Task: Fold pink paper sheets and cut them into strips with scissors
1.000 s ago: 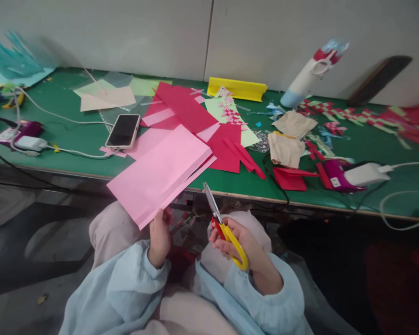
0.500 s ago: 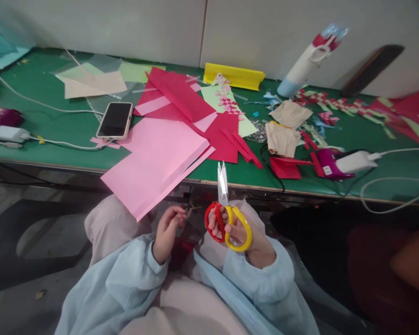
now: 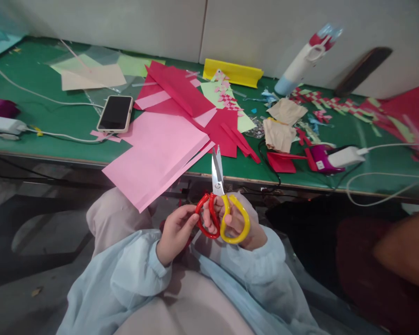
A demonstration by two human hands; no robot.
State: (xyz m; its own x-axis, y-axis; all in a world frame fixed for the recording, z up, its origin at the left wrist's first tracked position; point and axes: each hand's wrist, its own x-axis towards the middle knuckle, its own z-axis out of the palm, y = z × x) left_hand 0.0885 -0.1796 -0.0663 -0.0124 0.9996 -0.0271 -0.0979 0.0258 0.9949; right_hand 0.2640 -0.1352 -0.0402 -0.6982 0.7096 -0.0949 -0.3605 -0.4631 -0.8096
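Scissors (image 3: 217, 179) with one red and one yellow handle point up toward the table edge, blades slightly apart. My right hand (image 3: 239, 225) has its fingers through the handles. My left hand (image 3: 178, 229) is closed beside the red handle, its fingertips meeting at the loop's left side; nothing else shows in it. Ahead of the hands, pink paper (image 3: 160, 149) hangs over the table's front edge. Red sheets (image 3: 181, 90) and folded red strips (image 3: 239, 142) lie behind and to the right of it.
A phone (image 3: 115, 114) and white cables lie left on the green table (image 3: 66, 149). Farther right are beige cloth (image 3: 279, 135), a purple-and-white plug (image 3: 326, 159), a bottle (image 3: 302, 65) and woven paper strips (image 3: 335, 104). Someone's arm (image 3: 405, 246) shows at right.
My left hand has moved right and up to the red handle and closed at it. The scissors have shifted slightly left and up in my right hand. The whole view has shifted a little.
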